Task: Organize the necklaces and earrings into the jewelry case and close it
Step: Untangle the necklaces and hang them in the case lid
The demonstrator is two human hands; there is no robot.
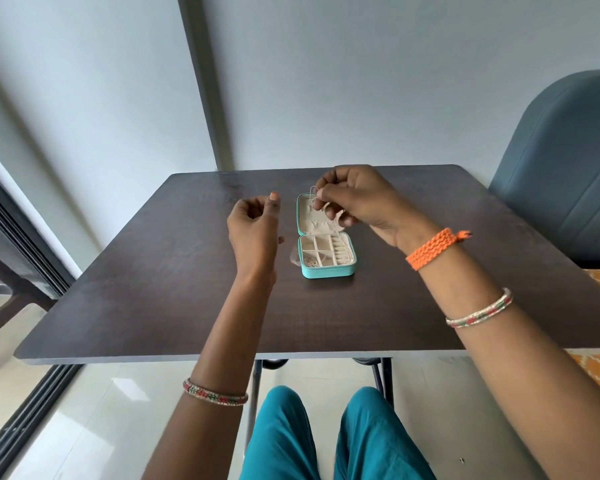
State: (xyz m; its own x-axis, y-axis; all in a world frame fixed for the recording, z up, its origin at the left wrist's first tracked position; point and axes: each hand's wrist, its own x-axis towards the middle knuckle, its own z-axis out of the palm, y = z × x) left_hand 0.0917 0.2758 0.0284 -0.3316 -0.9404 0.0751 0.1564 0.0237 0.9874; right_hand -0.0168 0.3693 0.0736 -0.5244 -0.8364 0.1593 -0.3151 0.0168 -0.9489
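Observation:
A small teal jewelry case (327,270) lies open in the middle of the dark table (174,306), its lid flat on the far side. The cream tray has several compartments; a tangle of chain (311,261) lies in the near-left one. My right hand (357,199) hovers above the lid and pinches a thin silver necklace (313,192), whose loop sticks up by my fingertips. My left hand (255,225) is raised left of the case, fingers loosely curled, holding nothing that I can see.
A clear plastic bit (294,259) lies against the case's left side. A blue-grey chair (565,174) stands at the table's right far corner. The wall is right behind the table. My knees in teal trousers are below the near edge.

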